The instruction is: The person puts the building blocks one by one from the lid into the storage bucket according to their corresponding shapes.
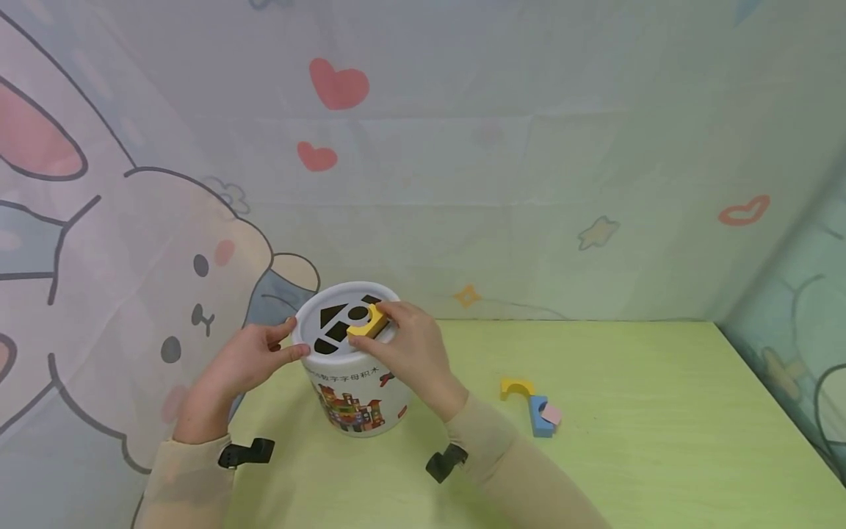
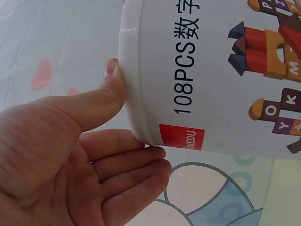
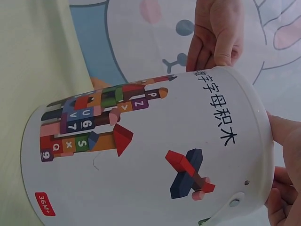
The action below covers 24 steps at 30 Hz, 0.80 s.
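At the back, a pale fabric backdrop (image 1: 529, 162) printed with a big rabbit, red hearts and small stars. Below it, a light green tabletop (image 1: 661, 397). On that, towards the left, a white cylindrical bucket (image 1: 360, 389), standing upright, with a side bearing pictures of coloured building blocks, dark Chinese lettering and "108PCS". On top, a whitish lid (image 1: 311, 317) pierced with dark openings, one triangular, one round.

Reaching in from below, two arms in beige sleeves (image 1: 522, 455), with a black strapped-on device (image 1: 247, 452) at each wrist. At the bucket's left edge, the left hand (image 1: 241, 360), spread wide, with thumb and forefinger touching the rim and the remaining fingers extended. Over the lid's right part, the right hand (image 1: 416, 349), narrowed, pinching a yellow block with a curved notch (image 1: 369, 323) between thumb and fingers, beside the round opening; impossible to tell whether resting on the lid.

Right of the bucket, well apart, a notched blue block (image 1: 542, 430), a yellow arch-shaped block (image 1: 518, 383) at its far end, and a small pink block (image 1: 551, 416) at its notch.
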### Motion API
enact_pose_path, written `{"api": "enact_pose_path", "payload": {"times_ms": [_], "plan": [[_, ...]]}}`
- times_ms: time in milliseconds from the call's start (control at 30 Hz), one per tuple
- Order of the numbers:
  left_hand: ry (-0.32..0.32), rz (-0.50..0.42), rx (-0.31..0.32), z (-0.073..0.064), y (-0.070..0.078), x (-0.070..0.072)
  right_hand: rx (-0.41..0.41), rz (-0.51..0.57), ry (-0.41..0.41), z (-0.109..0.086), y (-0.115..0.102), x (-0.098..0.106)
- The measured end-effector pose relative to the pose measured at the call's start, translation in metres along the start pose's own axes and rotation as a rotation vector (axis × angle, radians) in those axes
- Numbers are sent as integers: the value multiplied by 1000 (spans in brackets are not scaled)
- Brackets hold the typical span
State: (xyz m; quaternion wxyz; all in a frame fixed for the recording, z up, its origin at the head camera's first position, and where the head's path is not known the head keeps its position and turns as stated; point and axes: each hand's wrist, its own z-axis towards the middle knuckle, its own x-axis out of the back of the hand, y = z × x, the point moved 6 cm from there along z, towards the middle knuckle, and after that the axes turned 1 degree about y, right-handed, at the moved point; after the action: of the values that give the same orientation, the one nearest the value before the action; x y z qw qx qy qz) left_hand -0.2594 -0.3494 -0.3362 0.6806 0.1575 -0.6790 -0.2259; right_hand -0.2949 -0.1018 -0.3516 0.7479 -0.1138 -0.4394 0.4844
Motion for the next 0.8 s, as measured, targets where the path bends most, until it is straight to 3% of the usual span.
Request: {"api": "enact_pose_path", "payload": {"times_ms": [800], "plan": [[2, 6, 7, 1, -1, -1, 49, 50, 20, -4, 1, 2]]}}
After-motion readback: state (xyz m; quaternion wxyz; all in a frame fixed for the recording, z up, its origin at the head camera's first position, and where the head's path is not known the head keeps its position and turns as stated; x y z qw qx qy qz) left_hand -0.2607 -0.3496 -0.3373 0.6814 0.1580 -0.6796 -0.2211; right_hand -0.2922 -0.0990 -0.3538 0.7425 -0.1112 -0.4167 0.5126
